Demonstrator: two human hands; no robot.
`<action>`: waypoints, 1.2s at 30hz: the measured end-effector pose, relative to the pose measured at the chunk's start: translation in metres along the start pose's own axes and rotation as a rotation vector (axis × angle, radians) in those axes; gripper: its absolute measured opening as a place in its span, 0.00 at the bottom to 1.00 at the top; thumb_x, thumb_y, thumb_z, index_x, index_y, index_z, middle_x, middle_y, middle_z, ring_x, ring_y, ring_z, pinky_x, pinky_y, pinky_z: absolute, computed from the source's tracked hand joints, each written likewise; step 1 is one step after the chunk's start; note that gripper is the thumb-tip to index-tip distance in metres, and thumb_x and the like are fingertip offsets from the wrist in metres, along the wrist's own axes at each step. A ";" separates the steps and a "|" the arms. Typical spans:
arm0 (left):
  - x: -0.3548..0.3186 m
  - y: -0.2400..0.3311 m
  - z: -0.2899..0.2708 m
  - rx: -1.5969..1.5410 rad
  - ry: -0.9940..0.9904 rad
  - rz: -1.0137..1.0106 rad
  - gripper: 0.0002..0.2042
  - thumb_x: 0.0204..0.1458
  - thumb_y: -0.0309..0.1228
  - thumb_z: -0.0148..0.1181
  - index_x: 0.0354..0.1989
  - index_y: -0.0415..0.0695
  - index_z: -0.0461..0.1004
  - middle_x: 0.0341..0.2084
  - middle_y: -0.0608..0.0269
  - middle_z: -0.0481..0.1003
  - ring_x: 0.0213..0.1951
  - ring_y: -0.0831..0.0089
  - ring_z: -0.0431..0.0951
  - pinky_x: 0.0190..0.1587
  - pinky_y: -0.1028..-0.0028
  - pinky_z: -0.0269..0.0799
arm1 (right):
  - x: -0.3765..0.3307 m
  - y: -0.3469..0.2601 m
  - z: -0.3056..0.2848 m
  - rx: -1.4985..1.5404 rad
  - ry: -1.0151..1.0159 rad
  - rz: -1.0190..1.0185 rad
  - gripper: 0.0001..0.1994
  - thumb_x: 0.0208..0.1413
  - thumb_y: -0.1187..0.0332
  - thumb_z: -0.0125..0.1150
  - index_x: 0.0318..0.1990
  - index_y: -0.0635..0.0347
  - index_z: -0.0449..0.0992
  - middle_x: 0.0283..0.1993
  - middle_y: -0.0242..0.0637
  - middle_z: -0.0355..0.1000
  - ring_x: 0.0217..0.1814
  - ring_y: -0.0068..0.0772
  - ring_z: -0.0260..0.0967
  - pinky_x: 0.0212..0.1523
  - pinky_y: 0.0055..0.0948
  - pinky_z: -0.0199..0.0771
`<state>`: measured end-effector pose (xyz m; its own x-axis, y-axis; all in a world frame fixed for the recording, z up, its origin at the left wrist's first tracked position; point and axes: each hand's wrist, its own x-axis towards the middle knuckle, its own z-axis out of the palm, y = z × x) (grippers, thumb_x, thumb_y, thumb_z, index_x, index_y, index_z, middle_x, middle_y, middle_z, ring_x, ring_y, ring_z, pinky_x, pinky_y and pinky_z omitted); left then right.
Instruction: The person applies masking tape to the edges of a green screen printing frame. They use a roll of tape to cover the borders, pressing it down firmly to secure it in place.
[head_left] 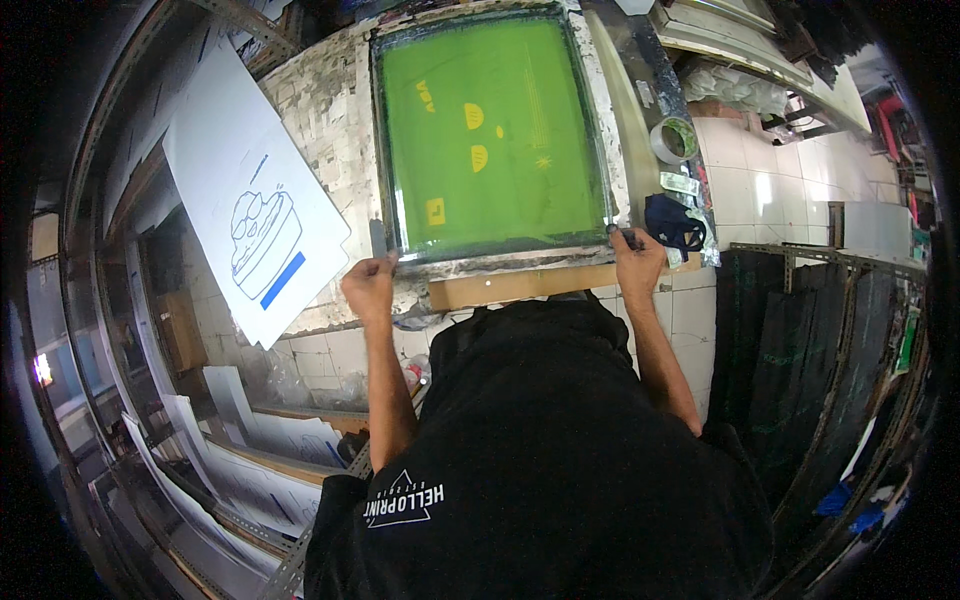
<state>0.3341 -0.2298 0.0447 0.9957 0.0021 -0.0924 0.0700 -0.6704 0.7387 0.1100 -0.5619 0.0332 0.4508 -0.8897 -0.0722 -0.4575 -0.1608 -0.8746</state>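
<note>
A screen printing frame (470, 262) lies in front of me, its green mesh (480, 200) carrying several small yellow shapes. At its near left corner, my left hand (370, 287) is closed in a pinch on the edge. A dark strip (377, 238) stands just beyond those fingers. My right hand (638, 265) grips the near right corner, with a small dark spot at its fingertips that I cannot make out. Left of the frame lies a stack of white sheets (225, 170), the top one printed with a blue line drawing and a solid blue bar.
Right of the frame are a roll of tape (673, 140) and a dark blue cloth (674, 222). Metal racks with printed sheets (270, 480) stand at lower left. Dark panels (800, 350) lean in a rack at right. White floor tiles (790, 165) show beyond the table.
</note>
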 end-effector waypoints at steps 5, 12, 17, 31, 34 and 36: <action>-0.003 0.002 0.019 0.411 0.120 0.071 0.12 0.36 0.39 0.75 0.23 0.45 0.82 0.17 0.60 0.77 0.21 0.62 0.76 0.27 0.64 0.70 | 0.002 0.008 0.013 -0.319 0.074 -0.155 0.09 0.41 0.67 0.69 0.29 0.63 0.81 0.25 0.47 0.72 0.26 0.46 0.71 0.29 0.39 0.67; -0.001 0.012 0.026 0.502 0.159 0.190 0.09 0.36 0.37 0.73 0.22 0.47 0.82 0.19 0.61 0.78 0.30 0.57 0.76 0.33 0.60 0.72 | 0.006 0.004 0.017 -0.479 0.040 -0.174 0.11 0.41 0.64 0.68 0.29 0.62 0.81 0.27 0.46 0.73 0.32 0.51 0.72 0.33 0.43 0.70; -0.001 0.023 0.029 0.589 0.090 0.075 0.08 0.36 0.37 0.72 0.23 0.49 0.82 0.20 0.56 0.78 0.31 0.55 0.78 0.31 0.59 0.73 | 0.011 0.014 0.019 -0.566 0.031 -0.253 0.11 0.40 0.63 0.69 0.26 0.62 0.79 0.28 0.43 0.74 0.29 0.49 0.72 0.30 0.42 0.70; -0.002 0.022 0.044 0.657 0.116 -0.026 0.10 0.35 0.39 0.73 0.26 0.53 0.84 0.24 0.52 0.78 0.32 0.54 0.79 0.32 0.57 0.75 | 0.010 -0.010 0.026 -0.856 -0.041 -0.185 0.13 0.38 0.61 0.70 0.32 0.54 0.79 0.35 0.41 0.74 0.34 0.49 0.75 0.34 0.42 0.75; -0.001 0.014 0.049 0.643 0.160 0.025 0.11 0.33 0.38 0.74 0.28 0.54 0.84 0.24 0.53 0.78 0.30 0.54 0.79 0.31 0.58 0.75 | 0.012 -0.006 0.028 -0.839 -0.043 -0.193 0.21 0.38 0.61 0.70 0.42 0.53 0.73 0.40 0.42 0.69 0.35 0.49 0.74 0.32 0.44 0.75; 0.001 0.000 0.050 0.594 0.190 0.078 0.13 0.30 0.37 0.75 0.28 0.54 0.83 0.23 0.54 0.78 0.27 0.53 0.79 0.30 0.59 0.75 | 0.015 -0.006 0.027 -0.787 -0.055 -0.175 0.25 0.38 0.63 0.70 0.46 0.53 0.69 0.42 0.44 0.67 0.36 0.51 0.73 0.32 0.45 0.74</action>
<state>0.3324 -0.2673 0.0111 0.9936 0.0317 0.1081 0.0053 -0.9717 0.2362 0.1401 -0.5629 0.0250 0.5939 -0.8045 -0.0070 -0.7728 -0.5680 -0.2832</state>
